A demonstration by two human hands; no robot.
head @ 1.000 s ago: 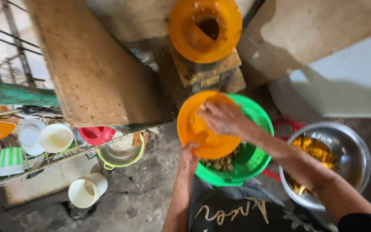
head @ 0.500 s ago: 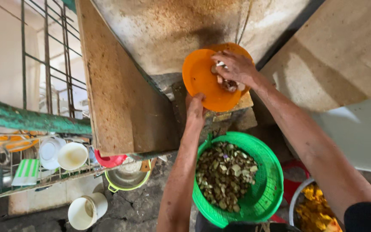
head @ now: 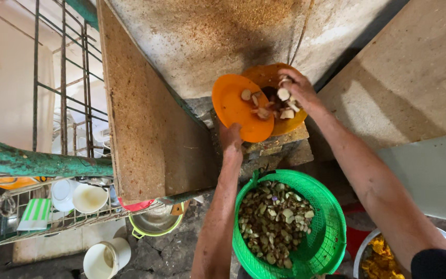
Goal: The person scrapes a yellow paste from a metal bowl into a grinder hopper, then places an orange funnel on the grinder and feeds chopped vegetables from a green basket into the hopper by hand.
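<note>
Leaning against the wall, a board [head: 140, 108] fills the left; below sits a green basket [head: 331, 232] of chopped pieces; above it the left hand [head: 231, 139] grips an orange plate [head: 233, 106] by its lower edge, tilted over an orange bowl [head: 285, 124]; the right hand [head: 298, 90], fingers curled, pushes pieces [head: 280, 106] off the plate into the bowl.

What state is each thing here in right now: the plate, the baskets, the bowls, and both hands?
Orange plate: tilted, a few cut pieces on it.
Left hand: grips the plate's lower edge.
Right hand: over the orange bowl, pushing pieces off the plate.
Green basket: upright, part full of chopped pieces.
Metal bowl: holds yellow pieces, mostly cut off by the frame.
White cup: upright on the wire rack.
</note>
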